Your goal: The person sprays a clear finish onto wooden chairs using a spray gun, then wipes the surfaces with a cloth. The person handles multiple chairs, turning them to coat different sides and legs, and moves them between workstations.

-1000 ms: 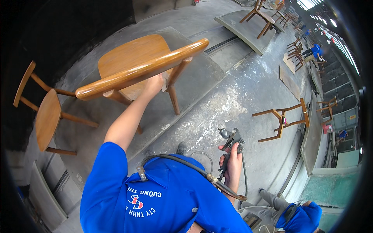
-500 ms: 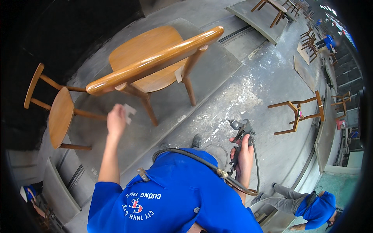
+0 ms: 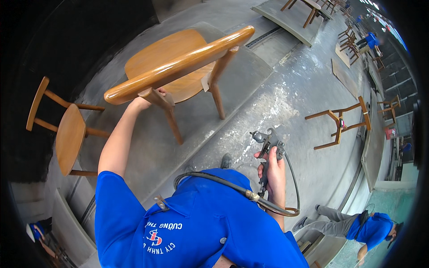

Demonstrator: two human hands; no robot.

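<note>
A varnished wooden chair [image 3: 167, 51] stands before me, its thick curved backrest towards me. My left hand [image 3: 145, 102] reaches under the backrest to the left rear post, closed with its fingers partly hidden. A small pale piece of card [image 3: 170, 96] shows at its fingertips, against the post and seat; most of it is hidden. Another pale piece of card [image 3: 205, 83] sits where the seat meets the right rear leg. My right hand [image 3: 275, 175] is wrapped round the grip of a spray gun [image 3: 267, 145], held upright away from the chair. A hose [image 3: 292, 178] hangs from the gun.
A smaller wooden chair [image 3: 71, 138] stands at the left. To the right, a wooden chair frame [image 3: 342, 123] lies on the floor. A thick hose [image 3: 214, 179] crosses my waist. At lower right a person in blue [image 3: 370, 231] bends over; further people and chairs are at the far right.
My left hand, holding the card, has moved up and right to the chair's left rear post. The right hand with the spray gun has shifted slightly left and up.
</note>
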